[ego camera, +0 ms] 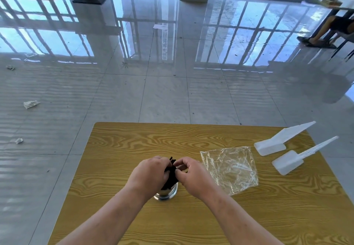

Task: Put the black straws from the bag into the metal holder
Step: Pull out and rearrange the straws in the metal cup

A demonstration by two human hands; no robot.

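Wood-grain table [118, 149]: a flattened clear plastic bag [229, 168] lies right of centre, and two white plastic scoops [272, 145] [289, 163] lie beside it at the far right corner, one overhanging the right edge. Left hand [149, 174] and right hand [191, 175] meet mid-table, nearer the front edge, fingers of both curled onto one bundle. Metal holder [166, 194] stands beneath them; the black straws [171, 175] have lower ends inside it and tops protruding between the fingers.

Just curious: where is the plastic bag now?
In the head view, the plastic bag lies on the table, just right of the right hand, left of two white scoops.
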